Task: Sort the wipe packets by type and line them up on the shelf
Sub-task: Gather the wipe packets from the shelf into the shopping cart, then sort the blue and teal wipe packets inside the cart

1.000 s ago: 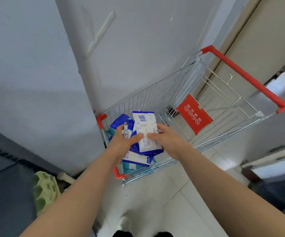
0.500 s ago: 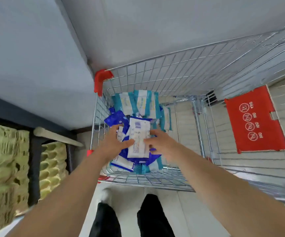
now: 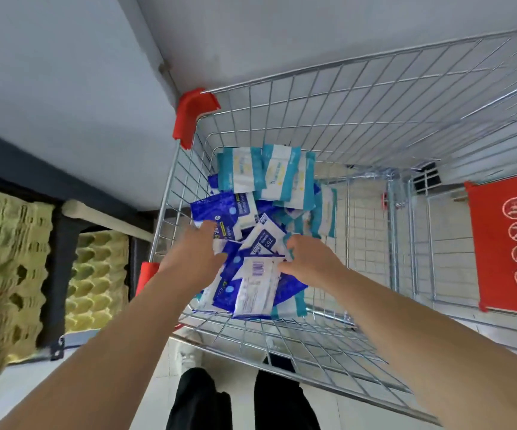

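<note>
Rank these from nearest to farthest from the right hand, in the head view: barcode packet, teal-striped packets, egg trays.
1. Barcode packet: beside the right hand's thumb, near end of the cart.
2. Teal-striped packets: cart's far end.
3. Egg trays: outside the cart, far left.

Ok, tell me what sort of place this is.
Probably a shop or its stockroom: a wire shopping cart with a red warning flap, loose wipe packets inside it, and stacked egg trays alongside.
</note>
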`<state>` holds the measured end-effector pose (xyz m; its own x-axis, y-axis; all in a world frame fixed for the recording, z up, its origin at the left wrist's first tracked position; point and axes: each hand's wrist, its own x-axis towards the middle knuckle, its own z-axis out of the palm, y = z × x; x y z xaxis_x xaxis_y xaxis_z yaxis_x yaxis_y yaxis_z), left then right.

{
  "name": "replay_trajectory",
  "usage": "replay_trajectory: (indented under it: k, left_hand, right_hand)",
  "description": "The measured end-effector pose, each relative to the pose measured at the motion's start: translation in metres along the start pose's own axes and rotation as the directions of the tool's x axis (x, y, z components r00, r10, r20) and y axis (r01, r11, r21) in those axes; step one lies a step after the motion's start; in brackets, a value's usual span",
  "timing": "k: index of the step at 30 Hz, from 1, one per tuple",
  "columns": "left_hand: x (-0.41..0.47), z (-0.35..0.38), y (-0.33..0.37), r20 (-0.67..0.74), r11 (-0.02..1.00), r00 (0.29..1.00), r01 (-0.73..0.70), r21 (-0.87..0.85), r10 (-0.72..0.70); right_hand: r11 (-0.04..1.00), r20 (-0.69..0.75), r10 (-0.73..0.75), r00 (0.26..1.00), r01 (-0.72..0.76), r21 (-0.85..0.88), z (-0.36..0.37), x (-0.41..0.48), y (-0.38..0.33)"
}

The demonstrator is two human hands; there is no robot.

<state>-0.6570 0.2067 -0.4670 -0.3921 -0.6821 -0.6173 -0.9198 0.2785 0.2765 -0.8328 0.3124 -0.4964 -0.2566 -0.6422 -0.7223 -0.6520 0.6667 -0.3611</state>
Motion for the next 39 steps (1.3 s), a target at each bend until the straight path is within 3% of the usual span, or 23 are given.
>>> replay_trajectory:
  k: [6, 13, 21, 24, 27, 30, 32, 36, 39]
  left_hand:
    - [0.005, -0.045, 0.039, -0.255, 0.986, 0.959, -0.094, 0.14, 0.127]
    - [0.053, -0.062, 0.065, -0.292, 0.967, 0.936, -0.135, 0.217, 0.197]
    - [0.135, -0.032, 0.057, -0.085, 0.999, 0.995, -0.049, 0.014, 0.05]
    - [0.151, -0.024, 0.054, -0.117, 0.99, 0.991, -0.083, -0.116, 0.069]
    - [0.157, -0.023, 0.048, -0.202, 0.97, 0.976, -0.125, -0.208, 0.082]
    - [0.155, -0.02, 0.044, -0.238, 0.983, 0.961, -0.164, -0.087, 0.14]
    - [0.151, -0.018, 0.045, -0.221, 0.982, 0.96, -0.185, -0.033, 0.173]
    - [0.144, -0.019, 0.052, -0.169, 0.907, 0.967, -0.239, -0.347, 0.19]
    - [0.144, -0.024, 0.061, -0.134, 0.811, 0.982, -0.186, -0.555, 0.134]
  right_hand:
    - [0.996, -0.224, -0.084, 0.971, 0.088, 0.004, -0.05, -0.014, -0.011]
    - [0.993, -0.402, -0.063, 0.913, 0.097, 0.064, -0.087, 0.008, -0.018]
    - [0.951, -0.376, 0.083, 0.923, 0.039, 0.306, -0.072, 0.078, -0.011]
    - [0.896, -0.444, 0.111, 0.889, 0.103, 0.432, -0.068, 0.092, -0.01]
    - [0.743, -0.396, 0.208, 0.895, 0.119, 0.659, -0.069, 0.097, -0.01]
    - [0.731, -0.319, 0.194, 0.928, 0.08, 0.677, -0.068, 0.101, -0.011]
    - [0.671, -0.297, 0.207, 0.932, 0.085, 0.736, -0.069, 0.102, -0.015]
    - [0.511, -0.253, 0.219, 0.942, 0.111, 0.852, -0.074, 0.098, -0.014]
    - [0.449, -0.243, 0.178, 0.954, 0.141, 0.882, -0.08, 0.09, -0.008]
